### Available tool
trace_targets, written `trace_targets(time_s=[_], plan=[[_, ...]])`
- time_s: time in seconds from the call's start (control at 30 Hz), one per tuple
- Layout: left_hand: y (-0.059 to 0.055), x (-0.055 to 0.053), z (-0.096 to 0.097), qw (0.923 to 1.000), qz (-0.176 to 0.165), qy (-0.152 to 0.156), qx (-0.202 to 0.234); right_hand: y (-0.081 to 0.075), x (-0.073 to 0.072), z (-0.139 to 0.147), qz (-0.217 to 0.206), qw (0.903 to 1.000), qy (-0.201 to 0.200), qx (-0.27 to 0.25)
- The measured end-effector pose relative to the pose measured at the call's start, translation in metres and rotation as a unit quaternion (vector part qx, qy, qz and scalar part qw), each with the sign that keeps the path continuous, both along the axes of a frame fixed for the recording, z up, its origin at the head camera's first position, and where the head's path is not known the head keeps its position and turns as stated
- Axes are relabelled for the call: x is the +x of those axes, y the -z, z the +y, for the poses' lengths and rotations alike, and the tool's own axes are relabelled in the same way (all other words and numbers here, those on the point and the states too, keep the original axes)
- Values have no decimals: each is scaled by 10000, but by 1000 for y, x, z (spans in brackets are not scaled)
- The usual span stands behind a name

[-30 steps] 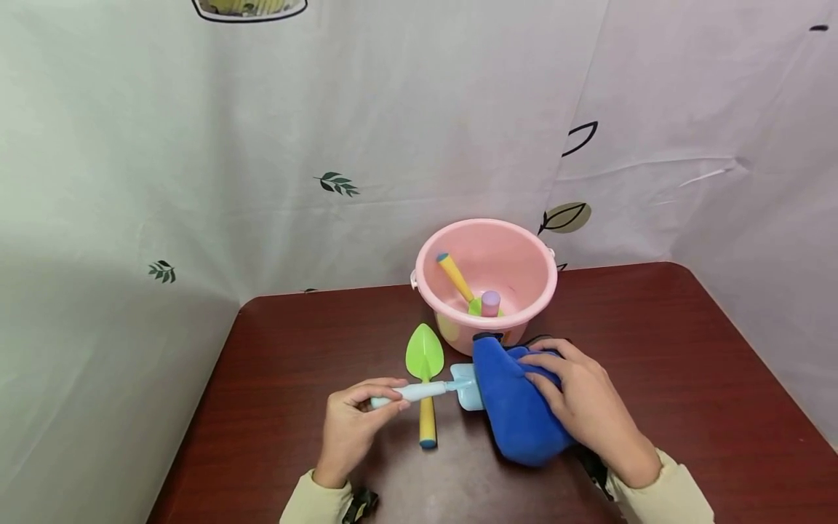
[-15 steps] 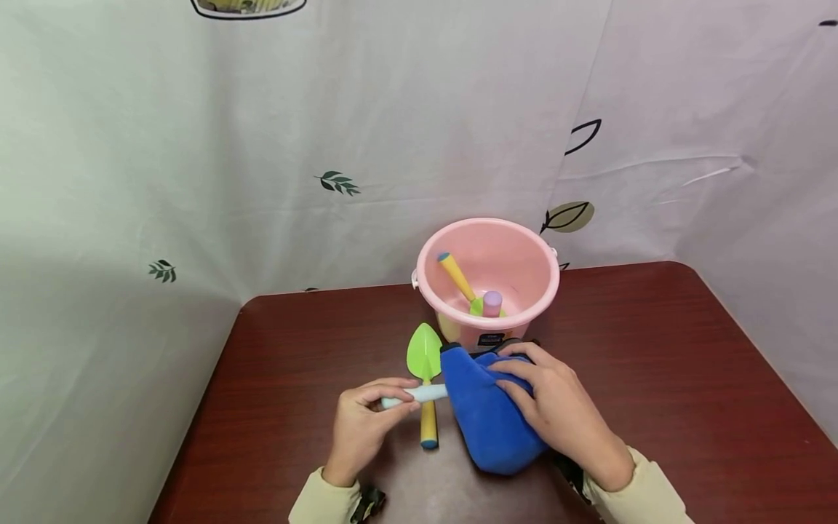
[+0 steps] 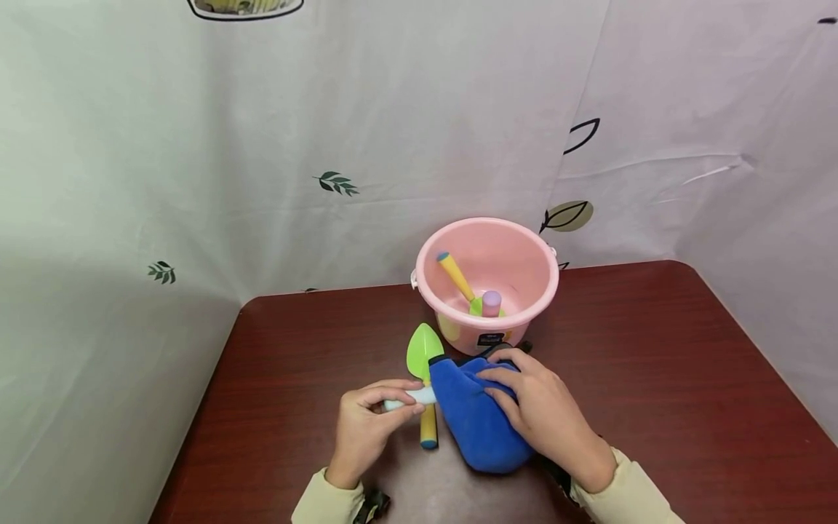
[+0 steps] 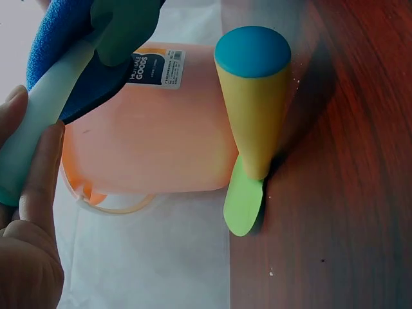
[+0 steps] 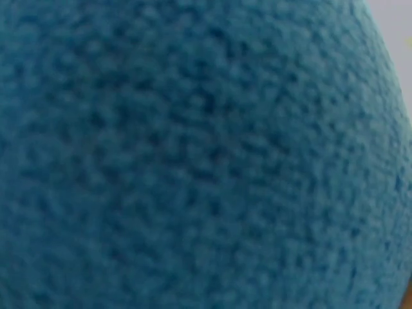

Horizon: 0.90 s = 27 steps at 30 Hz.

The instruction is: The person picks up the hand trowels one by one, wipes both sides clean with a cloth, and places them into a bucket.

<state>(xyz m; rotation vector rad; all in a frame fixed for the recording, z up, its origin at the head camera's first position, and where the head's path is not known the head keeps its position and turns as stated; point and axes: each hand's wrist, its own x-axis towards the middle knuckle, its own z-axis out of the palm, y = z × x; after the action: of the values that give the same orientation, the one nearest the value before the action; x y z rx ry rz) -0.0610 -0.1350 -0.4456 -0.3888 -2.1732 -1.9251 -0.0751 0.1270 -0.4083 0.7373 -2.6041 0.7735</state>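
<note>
My left hand (image 3: 368, 426) pinches the pale blue handle of a small toy shovel (image 3: 419, 397) between thumb and fingers. A soft blue fabric pouch (image 3: 481, 429) with dark edging covers the shovel's blade in the head view. In the left wrist view the blade (image 4: 125, 29) lies against the pouch's opening, just inside its dark rim (image 4: 96, 109). My right hand (image 3: 540, 407) grips the pouch from its right side, fingers bent over the top. Blue fabric (image 5: 193, 161) fills the right wrist view. Beneath the shovel's handle lies a green trowel (image 3: 424, 353) with a yellow handle.
A pink bucket (image 3: 550, 291) stands behind the hands at the table's back edge. Inside it are another yellow-handled green tool (image 3: 456, 276) and a purple-handled thing (image 3: 491, 302). Pale curtain (image 3: 393, 109) surrounds the dark red table (image 3: 308, 349) at the back and sides.
My right hand has moved the pouch left over the shovel, so its blade, visible a second ago, is now covered in the head view. The left hand has shifted slightly right.
</note>
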Motion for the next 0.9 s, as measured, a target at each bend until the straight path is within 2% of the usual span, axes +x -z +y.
trace_targets(time_s=[0.2,0.5,0.9], plan=[[2,0,-1,9999,-76,18,72,2,0,1,-12,10000,15,75],[3,0,-3,9998,2,133,178,5,0,5,-187,9997,157,45],[4,2,-9,9997,17,68,228,10,-3,16,-134,9996,241,29]])
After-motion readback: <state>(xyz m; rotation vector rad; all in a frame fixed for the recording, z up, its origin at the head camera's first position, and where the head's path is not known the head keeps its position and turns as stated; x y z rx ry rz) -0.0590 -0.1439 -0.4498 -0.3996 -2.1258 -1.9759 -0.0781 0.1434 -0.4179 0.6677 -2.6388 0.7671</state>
